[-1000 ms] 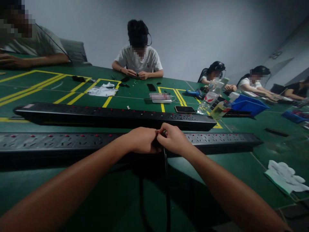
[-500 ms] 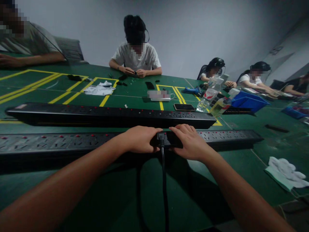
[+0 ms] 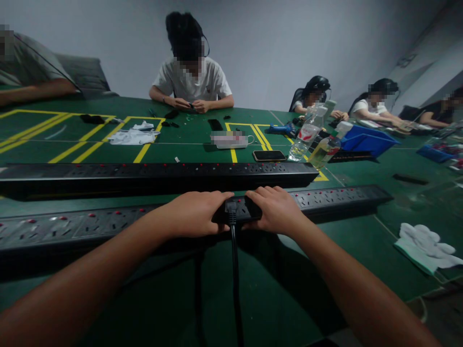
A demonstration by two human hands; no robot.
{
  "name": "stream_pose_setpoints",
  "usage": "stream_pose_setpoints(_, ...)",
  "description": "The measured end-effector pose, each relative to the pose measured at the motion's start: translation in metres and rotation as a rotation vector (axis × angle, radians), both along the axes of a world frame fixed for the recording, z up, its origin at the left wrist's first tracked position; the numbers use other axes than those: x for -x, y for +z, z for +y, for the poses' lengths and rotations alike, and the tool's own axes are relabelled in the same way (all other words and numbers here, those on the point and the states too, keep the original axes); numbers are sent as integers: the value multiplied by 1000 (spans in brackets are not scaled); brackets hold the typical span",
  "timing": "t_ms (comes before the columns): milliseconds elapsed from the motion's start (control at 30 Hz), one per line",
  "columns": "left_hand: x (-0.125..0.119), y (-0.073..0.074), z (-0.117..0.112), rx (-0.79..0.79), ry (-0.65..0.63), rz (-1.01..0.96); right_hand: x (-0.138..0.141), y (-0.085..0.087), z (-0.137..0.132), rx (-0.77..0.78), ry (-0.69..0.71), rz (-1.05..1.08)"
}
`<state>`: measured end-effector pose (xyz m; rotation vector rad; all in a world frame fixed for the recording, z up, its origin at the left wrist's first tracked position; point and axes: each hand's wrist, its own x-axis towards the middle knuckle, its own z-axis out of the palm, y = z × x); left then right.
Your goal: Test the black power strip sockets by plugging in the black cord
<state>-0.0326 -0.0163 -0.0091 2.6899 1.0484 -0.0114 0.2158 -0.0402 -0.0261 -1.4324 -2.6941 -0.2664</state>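
Observation:
A long black power strip (image 3: 340, 198) with rows of sockets and small red parts lies across the table in front of me. My left hand (image 3: 191, 212) is closed around its middle, thumb on top. Just to the right, my right hand (image 3: 277, 209) grips the same strip in a similar way. Between the two hands a black plug (image 3: 232, 212) sits in a socket, and its black cable (image 3: 237, 279) runs down toward me. The fingers at the strip's far and under sides are partly hidden.
Behind it lies a second black power strip (image 3: 173, 174). Beyond are a phone (image 3: 269, 155), a water bottle (image 3: 306, 137), a bottle of yellowish liquid (image 3: 323, 153) and a blue bin (image 3: 369, 140). White gloves (image 3: 427, 243) lie at right. Several co-workers sit around the green table (image 3: 361, 260).
My view has shifted and tilted slightly, so most things appear further left. Both hands keep their hold on the power strip, and the plug stays in its socket.

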Motion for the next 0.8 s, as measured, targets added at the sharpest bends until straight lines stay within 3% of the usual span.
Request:
stream_pose_setpoints(333,3,3,0,47,-27,40,-40,12,3,114,-24,-6)
stream_pose_setpoints(600,1,2,0,77,-33,17,-17,1,-11,46,-48,49)
stream_pose_setpoints(800,2,-1,1,86,-51,2,-21,1,-5,41,-41,22)
